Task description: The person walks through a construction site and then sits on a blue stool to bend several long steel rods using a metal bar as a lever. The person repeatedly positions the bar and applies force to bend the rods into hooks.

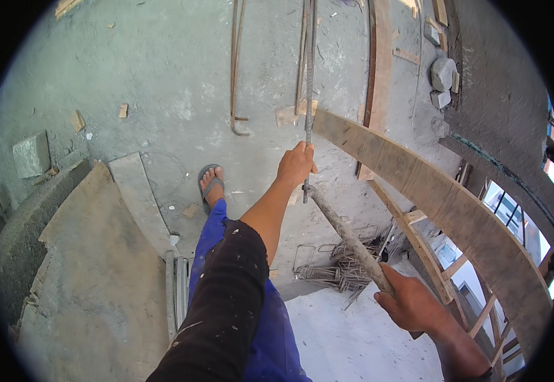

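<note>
My left hand (297,164) is closed around a long ribbed steel rebar (309,76), near its close end. Just below that hand, the small head of a rebar bending bar (347,234) meets the rebar's end; whether it is hooked fully around it I cannot tell. The bending bar has a thick, grey, dirt-stained handle that slants down to the right. My right hand (410,300) is wrapped around the lower end of this handle.
A long wooden plank (417,175) stretches along the right above a timber frame (417,248). Bent rebars (235,76) lie on the concrete floor ahead. Wire stirrups (340,267) are heaped below the bending bar. A worn board (98,267) and a concrete block (31,155) lie left.
</note>
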`<control>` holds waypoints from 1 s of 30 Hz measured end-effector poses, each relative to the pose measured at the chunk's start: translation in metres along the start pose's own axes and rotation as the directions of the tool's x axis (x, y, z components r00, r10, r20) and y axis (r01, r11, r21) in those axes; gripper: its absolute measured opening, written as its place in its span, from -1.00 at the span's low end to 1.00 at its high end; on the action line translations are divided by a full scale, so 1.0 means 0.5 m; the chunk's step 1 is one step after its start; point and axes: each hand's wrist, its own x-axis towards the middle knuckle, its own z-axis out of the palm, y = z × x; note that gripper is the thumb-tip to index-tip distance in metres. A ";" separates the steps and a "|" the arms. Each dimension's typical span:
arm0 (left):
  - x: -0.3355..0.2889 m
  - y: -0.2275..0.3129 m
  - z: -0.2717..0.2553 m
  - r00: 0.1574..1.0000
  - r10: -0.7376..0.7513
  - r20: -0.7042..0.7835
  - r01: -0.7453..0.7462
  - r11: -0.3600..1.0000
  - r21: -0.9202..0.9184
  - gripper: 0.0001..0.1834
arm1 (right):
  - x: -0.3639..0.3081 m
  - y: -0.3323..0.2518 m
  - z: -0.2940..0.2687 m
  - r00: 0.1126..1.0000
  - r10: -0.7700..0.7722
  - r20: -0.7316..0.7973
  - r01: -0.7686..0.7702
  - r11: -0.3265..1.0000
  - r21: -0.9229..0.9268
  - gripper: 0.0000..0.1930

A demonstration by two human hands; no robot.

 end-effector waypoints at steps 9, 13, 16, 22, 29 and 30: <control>0.004 -0.013 -0.015 0.999 0.026 0.025 -0.026 1.000 -0.013 -0.60 | 0.001 -0.075 0.153 0.990 0.081 -0.118 -0.055 0.976 0.211 -0.34; 0.007 -0.014 -0.016 0.999 -0.018 0.040 0.018 1.000 0.013 -0.60 | 0.002 -0.055 0.179 0.984 0.037 -0.175 0.008 0.968 0.252 -0.31; 0.008 -0.016 -0.017 0.999 -0.009 0.041 0.008 1.000 0.026 -0.60 | -0.009 -0.050 0.170 0.987 0.054 -0.153 -0.012 0.965 0.262 -0.37; 0.000 -0.021 -0.019 0.998 0.051 -0.024 -0.052 0.998 -0.027 -0.59 | -0.026 -0.047 0.190 0.927 0.280 0.248 -0.372 0.755 0.540 -0.56; -0.002 -0.045 -0.037 0.990 0.096 -0.102 -0.116 0.970 -0.211 -0.63 | -0.030 -0.093 0.265 0.975 0.212 0.070 -0.202 0.705 0.679 -0.66; -0.002 -0.052 -0.035 0.984 0.119 -0.134 -0.149 0.960 -0.236 -0.64 | -0.021 -0.096 0.270 0.967 0.239 0.089 -0.232 0.680 0.696 -0.68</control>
